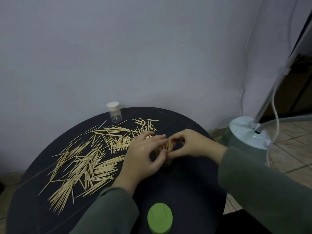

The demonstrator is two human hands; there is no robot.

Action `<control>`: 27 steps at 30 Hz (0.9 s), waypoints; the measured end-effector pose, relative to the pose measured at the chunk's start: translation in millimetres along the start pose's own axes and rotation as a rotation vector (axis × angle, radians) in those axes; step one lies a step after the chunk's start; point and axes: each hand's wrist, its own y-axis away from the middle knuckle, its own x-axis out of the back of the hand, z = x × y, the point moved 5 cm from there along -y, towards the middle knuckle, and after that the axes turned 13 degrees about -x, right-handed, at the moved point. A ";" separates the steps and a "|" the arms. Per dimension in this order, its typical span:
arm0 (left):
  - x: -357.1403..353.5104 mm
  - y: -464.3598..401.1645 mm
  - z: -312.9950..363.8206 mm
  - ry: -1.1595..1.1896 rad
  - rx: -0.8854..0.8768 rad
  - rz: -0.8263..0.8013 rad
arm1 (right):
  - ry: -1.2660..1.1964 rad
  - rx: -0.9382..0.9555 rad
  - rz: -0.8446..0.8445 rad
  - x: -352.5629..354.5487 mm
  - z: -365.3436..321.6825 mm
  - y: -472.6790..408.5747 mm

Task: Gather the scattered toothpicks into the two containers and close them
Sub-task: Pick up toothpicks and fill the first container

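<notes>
Many wooden toothpicks [87,159] lie scattered over the left half of a round dark table [189,186]. Between my hands stands an open clear container [166,162], packed with upright toothpicks [167,146]. My left hand [143,156] curls round the container's left side. My right hand [190,144] pinches the toothpick tips at its mouth. A second clear container [115,112] with a white lid stands shut at the table's far edge, with a few toothpicks inside. A green lid [160,218] lies at the near edge.
A grey wall rises right behind the table. To the right, a pale round lamp base [248,132] with a slanted pole and white cables sits on the tiled floor [290,159].
</notes>
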 end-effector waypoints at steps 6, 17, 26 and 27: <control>-2.7 4.7 -7.6 -0.100 0.008 -0.051 | -0.022 0.009 0.010 0.9 -0.8 1.7; -11.3 0.9 4.7 -0.179 -0.050 -0.179 | 0.051 -0.012 0.009 3.3 -2.0 3.4; -6.7 3.2 3.2 -0.127 -0.110 -0.080 | 0.020 0.011 0.001 2.3 -2.9 3.2; -6.8 3.7 0.9 -0.108 -0.080 -0.077 | 0.024 0.008 -0.001 2.4 -3.0 3.2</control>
